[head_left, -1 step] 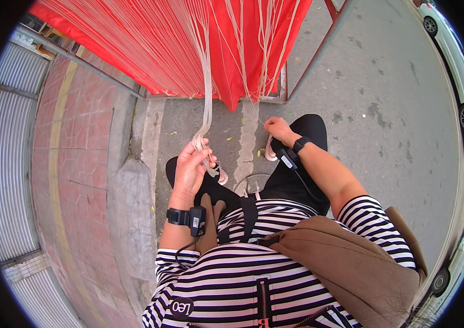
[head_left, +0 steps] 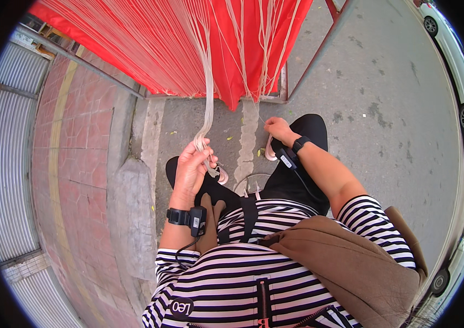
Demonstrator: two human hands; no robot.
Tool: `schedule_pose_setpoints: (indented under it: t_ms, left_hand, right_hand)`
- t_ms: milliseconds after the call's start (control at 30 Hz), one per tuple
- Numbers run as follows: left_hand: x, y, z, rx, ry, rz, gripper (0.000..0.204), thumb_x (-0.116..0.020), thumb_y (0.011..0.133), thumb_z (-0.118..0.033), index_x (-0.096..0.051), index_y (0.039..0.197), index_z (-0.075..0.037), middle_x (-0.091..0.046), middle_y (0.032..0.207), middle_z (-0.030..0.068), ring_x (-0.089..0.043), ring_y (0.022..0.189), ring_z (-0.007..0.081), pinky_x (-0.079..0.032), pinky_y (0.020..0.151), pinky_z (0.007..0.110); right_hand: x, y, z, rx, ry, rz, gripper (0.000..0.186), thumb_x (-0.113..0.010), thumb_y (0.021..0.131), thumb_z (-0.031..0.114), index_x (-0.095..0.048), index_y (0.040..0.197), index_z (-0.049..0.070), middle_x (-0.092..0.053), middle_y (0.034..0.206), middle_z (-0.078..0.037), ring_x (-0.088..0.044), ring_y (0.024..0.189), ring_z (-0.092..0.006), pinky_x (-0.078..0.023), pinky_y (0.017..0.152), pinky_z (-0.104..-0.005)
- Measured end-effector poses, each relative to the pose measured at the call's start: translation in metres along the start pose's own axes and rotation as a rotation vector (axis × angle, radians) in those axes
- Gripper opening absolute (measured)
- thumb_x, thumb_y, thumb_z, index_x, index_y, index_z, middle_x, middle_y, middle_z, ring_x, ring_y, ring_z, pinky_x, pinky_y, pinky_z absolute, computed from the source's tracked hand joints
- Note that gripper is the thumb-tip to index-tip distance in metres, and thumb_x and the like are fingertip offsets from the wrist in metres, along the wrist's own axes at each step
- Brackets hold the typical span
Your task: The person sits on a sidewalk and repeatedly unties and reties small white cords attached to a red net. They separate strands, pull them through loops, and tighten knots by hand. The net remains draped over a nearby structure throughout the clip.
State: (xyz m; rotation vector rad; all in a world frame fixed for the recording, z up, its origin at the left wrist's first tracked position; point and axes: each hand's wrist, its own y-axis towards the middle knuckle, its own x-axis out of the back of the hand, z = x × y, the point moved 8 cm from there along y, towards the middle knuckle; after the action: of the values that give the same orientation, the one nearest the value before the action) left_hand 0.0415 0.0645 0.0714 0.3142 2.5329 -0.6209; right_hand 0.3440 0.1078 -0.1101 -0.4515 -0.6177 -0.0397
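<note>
My left hand (head_left: 198,161) is closed round a bundle of pale cream cords (head_left: 207,101). The bundle hangs from the fringe over a red cloth (head_left: 228,86) at the top of the view, and its loose end dangles below my fingers. Right of it and a little higher, my right hand (head_left: 278,130) has its fingers pinched on a thin pale strand (head_left: 261,119) that runs up toward the cloth. More loose strands lie over the red cloth's right part.
A metal frame (head_left: 315,52) surrounds the red cloth, above my bent, black-clad legs (head_left: 311,128). Pink paving and a kerb (head_left: 128,139) lie to the left, beside a corrugated shutter (head_left: 7,164). White cars (head_left: 450,65) line the right edge of the grey road (head_left: 385,136).
</note>
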Motion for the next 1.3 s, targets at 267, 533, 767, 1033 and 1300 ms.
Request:
schedule_pose_setpoints:
  t_ms: [267,533,767,1033,1300]
  left_hand:
    - [-0.011,0.009,0.01,0.04,0.01,0.036,0.025,-0.061,0.09,-0.003,-0.059,0.116,-0.001,-0.063,0.089,0.007,-0.064,0.078,0.0179,-0.052,0.067,0.03]
    - [-0.013,0.016,0.025,0.07,0.053,0.019,0.026,-0.061,0.091,-0.005,-0.059,0.117,-0.002,-0.064,0.09,0.0066,-0.064,0.079,0.0181,-0.051,0.066,0.029]
    - [-0.017,0.013,0.033,0.1,0.115,0.02,0.026,-0.061,0.091,-0.005,-0.058,0.117,-0.002,-0.064,0.091,0.007,-0.063,0.079,0.0165,-0.051,0.066,0.028]
    - [-0.021,0.012,0.05,0.141,0.196,0.073,0.02,-0.061,0.09,-0.001,-0.059,0.11,-0.002,-0.066,0.092,0.006,-0.065,0.077,0.0136,-0.053,0.066,0.025]
    - [-0.014,0.012,0.055,0.119,0.257,0.071,0.025,-0.061,0.09,0.0,-0.057,0.114,-0.001,-0.067,0.094,0.0062,-0.067,0.079,0.0141,-0.053,0.066,0.024]
  right_hand:
    - [0.01,0.005,-0.022,-0.154,-0.195,-0.189,0.047,-0.062,0.078,0.024,-0.062,0.122,0.007,-0.06,0.123,-0.024,-0.057,0.117,-0.037,-0.046,0.097,-0.0458]
    - [-0.016,-0.027,0.021,-0.036,0.288,0.188,0.033,-0.064,0.086,0.023,-0.064,0.113,0.004,-0.07,0.1,-0.009,-0.067,0.093,-0.0258,-0.05,0.083,-0.0352]
    - [-0.048,-0.106,0.121,0.02,0.676,0.685,0.028,-0.058,0.097,0.033,-0.066,0.11,0.01,-0.069,0.104,-0.003,-0.063,0.093,-0.0114,-0.047,0.08,-0.0281]
    - [-0.051,-0.123,0.147,-0.057,0.951,0.696,0.024,-0.059,0.097,0.028,-0.063,0.109,0.007,-0.067,0.101,-0.002,-0.063,0.095,-0.0121,-0.049,0.083,-0.0288]
    - [-0.054,-0.129,0.147,-0.091,0.967,0.656,0.021,-0.064,0.094,0.019,-0.062,0.11,0.006,-0.066,0.099,-0.004,-0.064,0.091,-0.0132,-0.052,0.08,-0.0299]
